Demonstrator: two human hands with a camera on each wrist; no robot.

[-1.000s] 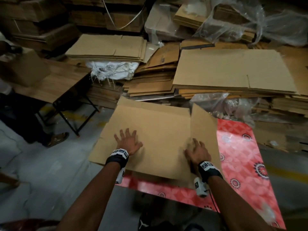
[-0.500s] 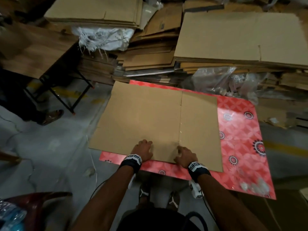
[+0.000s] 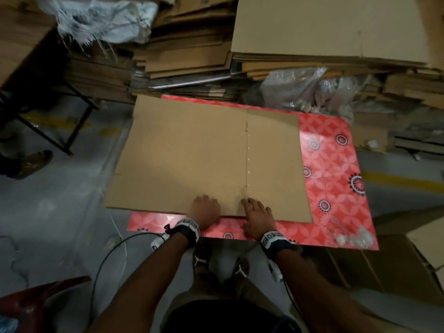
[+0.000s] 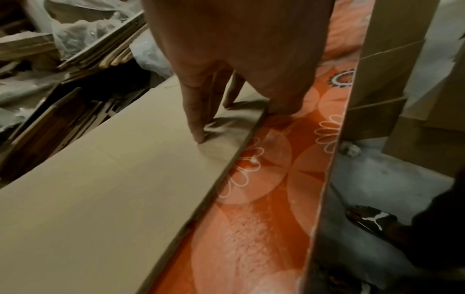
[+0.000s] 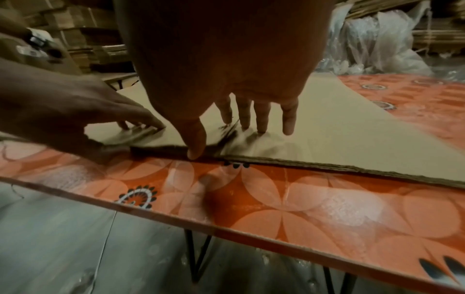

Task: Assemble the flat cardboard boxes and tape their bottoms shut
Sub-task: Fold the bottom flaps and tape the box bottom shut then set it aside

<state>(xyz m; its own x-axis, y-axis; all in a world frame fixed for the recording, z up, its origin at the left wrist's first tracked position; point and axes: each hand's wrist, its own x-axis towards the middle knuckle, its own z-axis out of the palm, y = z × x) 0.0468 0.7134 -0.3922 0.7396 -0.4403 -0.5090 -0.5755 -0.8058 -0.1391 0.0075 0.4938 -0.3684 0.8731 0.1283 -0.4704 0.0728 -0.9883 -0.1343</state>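
Observation:
A flat cardboard box [image 3: 192, 152] lies on the red patterned table [image 3: 336, 164], its stapled seam running away from me. Both hands sit at its near edge, either side of that seam. My left hand [image 3: 205, 209] arches over the edge; its fingertips [image 4: 198, 137] press on the top face and the thumb lies against the edge. My right hand [image 3: 257, 215] has straight, spread fingers [image 5: 261, 119] on the cardboard [image 5: 327, 119] and its thumb tip at the near edge. The right wrist view also shows the left hand [image 5: 62, 99]. No tape is in view.
Stacks of flat cardboard [image 3: 324, 27] and crumpled plastic wrap [image 3: 300, 87] crowd the far side of the table. A wooden table [image 3: 21, 44] and another person's foot [image 3: 31, 162] are at left. A red chair [image 3: 36, 301] and a cable [image 3: 108, 255] are near my legs.
The right-hand panel that stood raised a second ago now lies flat. Both hands have slid back from the middle of the cardboard to its near edge, beside the seam.

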